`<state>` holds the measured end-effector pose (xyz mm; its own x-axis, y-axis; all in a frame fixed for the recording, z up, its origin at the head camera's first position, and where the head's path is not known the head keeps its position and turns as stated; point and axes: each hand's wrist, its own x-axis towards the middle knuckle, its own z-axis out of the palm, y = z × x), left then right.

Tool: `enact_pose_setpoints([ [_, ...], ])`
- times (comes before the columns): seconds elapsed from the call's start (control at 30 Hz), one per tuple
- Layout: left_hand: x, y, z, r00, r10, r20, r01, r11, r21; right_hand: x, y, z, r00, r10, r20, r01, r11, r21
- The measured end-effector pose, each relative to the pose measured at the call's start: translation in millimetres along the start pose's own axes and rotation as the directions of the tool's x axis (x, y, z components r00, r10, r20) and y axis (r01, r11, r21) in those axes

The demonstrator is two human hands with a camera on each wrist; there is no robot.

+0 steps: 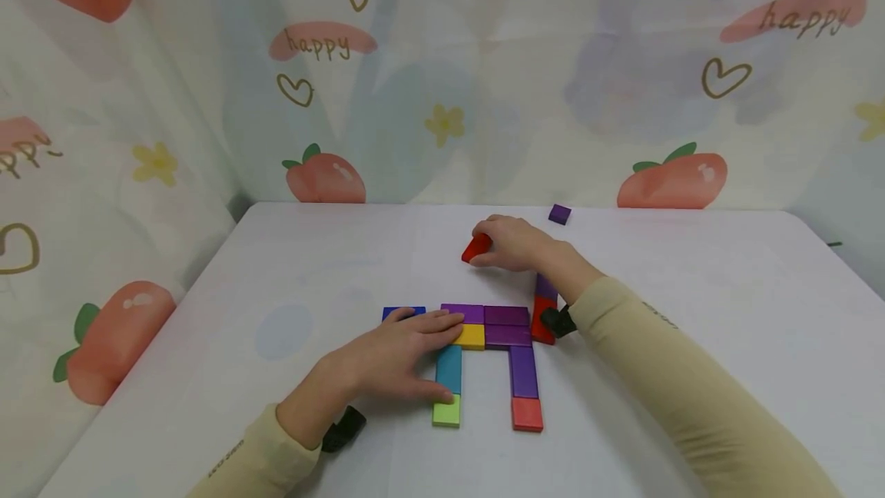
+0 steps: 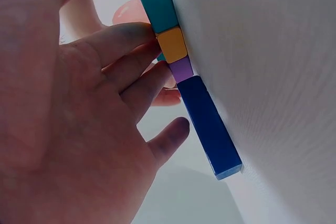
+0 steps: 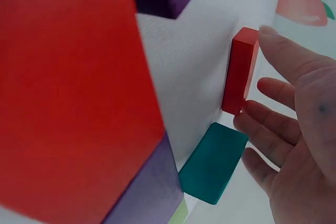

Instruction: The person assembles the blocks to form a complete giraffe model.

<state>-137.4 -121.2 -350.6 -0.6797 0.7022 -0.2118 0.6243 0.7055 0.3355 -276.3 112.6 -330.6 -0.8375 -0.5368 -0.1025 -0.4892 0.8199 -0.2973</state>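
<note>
My right hand [image 1: 515, 243] pinches a red block [image 1: 476, 249] by its ends, thumb on one and fingers on the other, near the back of the white table. A teal block [image 3: 214, 163] lies close to those fingers in the right wrist view; the arm hides it in the head view. My left hand [image 1: 397, 356] rests with extended fingers on the laid-out blocks, fingertips at the yellow block [image 1: 473, 337] and purple block [image 1: 463, 313]. Its thumb reaches the lime green block [image 1: 445, 415]. Partly behind the fingers is a blue block [image 2: 210, 129].
Two dark purple blocks [image 1: 507, 316] adjoin the yellow one. Below them run a violet block [image 1: 523, 372] and a coral red block [image 1: 528, 414]. Another red block [image 1: 542, 329] stands right of the group, beside the right wrist's black camera [image 1: 558, 321]. A small purple block [image 1: 559, 214] lies at the back edge.
</note>
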Motion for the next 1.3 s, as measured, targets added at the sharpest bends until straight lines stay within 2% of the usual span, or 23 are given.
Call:
enact_pose_setpoints([
  [0.23, 1.3, 0.8, 0.4, 1.0, -0.001, 0.0, 0.001, 1.0, 0.006, 4.6, 0.9, 4.6, 1.0, 0.017, -0.005, -0.017, 1.0, -0.022],
  [0.53, 1.2, 0.5, 0.7, 1.0, 0.0, -0.002, 0.0, 1.0, 0.015, 1.7, -7.1, 2.1, 0.999, -0.013, -0.041, 0.014, 0.999, 0.032],
  [0.83, 0.0, 0.4, -0.2, 1.0, -0.022, 0.015, 0.022, 1.0, -0.019, 4.1, -9.8, 3.9, 0.999, -0.035, 0.023, 0.035, 0.999, 0.009],
  [0.93, -0.1, 1.2, -0.3, 1.0, -0.025, 0.018, 0.025, 0.999, -0.028, 3.4, -8.7, 2.4, 0.998, -0.055, -0.009, 0.055, 0.998, 0.013],
  [1.03, 0.4, 1.9, -0.2, 0.999, -0.026, 0.023, 0.027, 0.999, -0.025, 1.0, -4.6, -3.4, 0.995, -0.063, -0.075, 0.066, 0.997, 0.036],
  [1.17, 1.2, 2.8, -0.1, 0.999, -0.041, 0.031, 0.041, 0.999, 0.001, -5.7, 6.4, -15.9, 0.989, -0.038, -0.14, 0.049, 0.996, 0.072],
  [1.3, 1.0, 3.4, -0.4, 0.998, -0.051, 0.032, 0.051, 0.998, 0.027, -14.0, 23.4, -27.3, 0.988, 0.0, -0.158, 0.014, 0.996, 0.083],
])
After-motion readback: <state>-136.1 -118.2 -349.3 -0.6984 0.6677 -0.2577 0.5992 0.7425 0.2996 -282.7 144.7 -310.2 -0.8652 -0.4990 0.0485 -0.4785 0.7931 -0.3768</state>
